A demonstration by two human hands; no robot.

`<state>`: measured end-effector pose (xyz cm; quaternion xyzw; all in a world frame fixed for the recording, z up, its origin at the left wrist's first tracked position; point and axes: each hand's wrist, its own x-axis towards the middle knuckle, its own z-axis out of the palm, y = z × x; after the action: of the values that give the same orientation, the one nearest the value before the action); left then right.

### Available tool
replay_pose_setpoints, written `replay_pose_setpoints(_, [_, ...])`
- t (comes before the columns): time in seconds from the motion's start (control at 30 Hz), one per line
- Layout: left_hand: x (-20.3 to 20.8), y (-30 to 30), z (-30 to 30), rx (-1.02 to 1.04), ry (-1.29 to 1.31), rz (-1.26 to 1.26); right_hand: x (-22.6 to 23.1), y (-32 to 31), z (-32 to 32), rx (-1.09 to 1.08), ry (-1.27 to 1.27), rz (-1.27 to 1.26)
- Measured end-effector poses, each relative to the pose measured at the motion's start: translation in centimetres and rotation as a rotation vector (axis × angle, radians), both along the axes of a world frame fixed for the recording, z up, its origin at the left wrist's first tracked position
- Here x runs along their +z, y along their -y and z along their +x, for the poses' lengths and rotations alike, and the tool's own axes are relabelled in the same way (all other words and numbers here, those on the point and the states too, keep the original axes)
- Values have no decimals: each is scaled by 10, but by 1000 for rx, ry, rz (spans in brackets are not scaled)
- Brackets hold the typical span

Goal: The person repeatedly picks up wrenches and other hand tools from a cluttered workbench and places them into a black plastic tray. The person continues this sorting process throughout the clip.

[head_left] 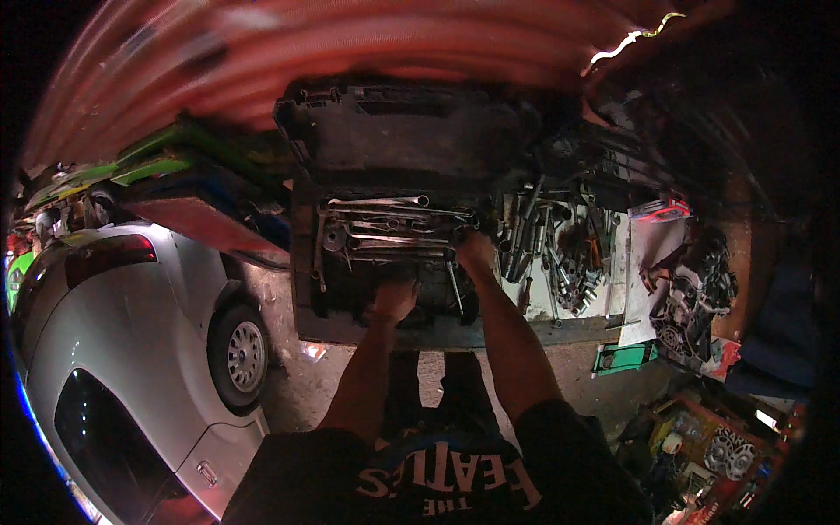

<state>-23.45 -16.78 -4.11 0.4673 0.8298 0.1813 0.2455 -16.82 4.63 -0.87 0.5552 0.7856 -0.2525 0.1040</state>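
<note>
At a dim workbench (551,336), over an open black toolbox (402,144); with the right hand (475,252) at the right ends of wrenches (394,229) laid inside; with the left hand (396,297) over the near side; impossible to tell from either's shadowed fingers whether grasping or released

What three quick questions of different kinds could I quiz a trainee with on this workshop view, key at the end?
1. Multiple choice: the long wrenches in front of the person look: A. wooden; B. metallic; C. bright yellow.
2. True or false: the silver car is on the person's right.
3. Which reaches farther from the person's body, the left hand or the right hand?

Key: 1. B. 2. False; it is on the left. 3. The right hand.
</note>
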Motion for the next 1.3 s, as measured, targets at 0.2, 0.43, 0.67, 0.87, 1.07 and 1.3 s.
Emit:
replay_pose_setpoints(0.2, [18,-40,-6,45,-348,109,2,-5,-4,-12,112,-29])
replay_pose_setpoints(0.43, [12,-60,-26,36,-385,160,0,-4,-13,212,84,227])
replay_pose_setpoints(0.67, [12,-62,-29,48,-400,169,3,-8,-20,561,-70,685])
replay_pose_setpoints(0.87, [14,-71,-28,22,-421,133,-6,-4,-9,331,-20,523])
replay_pose_setpoints(1.07, [14,-80,-21,40,-356,25,3,-5,7,169,52,94])
replay_pose_setpoints(1.3, [17,-89,5,62,-348,16,21,0,46,-30,-359,98])
